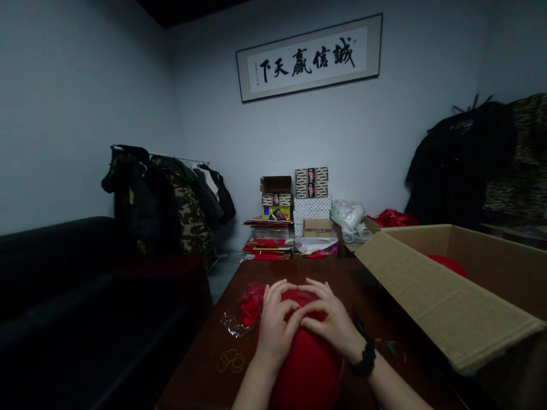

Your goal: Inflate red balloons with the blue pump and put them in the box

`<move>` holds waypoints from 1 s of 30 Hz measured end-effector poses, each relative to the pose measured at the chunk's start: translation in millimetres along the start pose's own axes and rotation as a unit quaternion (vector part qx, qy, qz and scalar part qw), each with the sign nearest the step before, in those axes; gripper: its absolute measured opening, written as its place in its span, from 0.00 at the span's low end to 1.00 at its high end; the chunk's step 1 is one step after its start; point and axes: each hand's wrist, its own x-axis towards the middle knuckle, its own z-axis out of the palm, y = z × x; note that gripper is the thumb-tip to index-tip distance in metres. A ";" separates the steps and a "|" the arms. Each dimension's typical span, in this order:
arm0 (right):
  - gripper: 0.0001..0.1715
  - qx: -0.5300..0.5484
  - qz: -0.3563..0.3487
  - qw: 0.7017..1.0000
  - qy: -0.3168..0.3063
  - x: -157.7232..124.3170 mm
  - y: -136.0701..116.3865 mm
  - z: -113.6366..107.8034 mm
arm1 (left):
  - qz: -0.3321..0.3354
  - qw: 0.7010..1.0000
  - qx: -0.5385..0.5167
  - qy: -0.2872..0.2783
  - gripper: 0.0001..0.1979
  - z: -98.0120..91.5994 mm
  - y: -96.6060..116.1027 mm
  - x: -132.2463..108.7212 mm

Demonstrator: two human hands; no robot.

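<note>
A round red lantern-like object (308, 367) rests on the dark wooden table (205, 364) right in front of me. My left hand (276, 327) and my right hand (331, 319) both press on its top, fingers curled and pinching at the upper rim. A dark beaded bracelet (365, 359) circles my right wrist. A clear plastic bag of small red pieces (245, 310) lies just left of my left hand.
Several yellow rubber bands (231, 360) lie on the table at the left. A large open cardboard box (448, 285) with a red item inside stands at the right. Stacked boxes (299, 202) sit at the far end. A black sofa (64, 285) and hanging coats (171, 202) fill the left.
</note>
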 end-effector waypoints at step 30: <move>0.05 -0.226 -0.166 0.960 -0.023 10.2 -18.4 -8.1 | 0.039 0.992 0.113 -0.041 0.05 -15.0 2.3 -5.7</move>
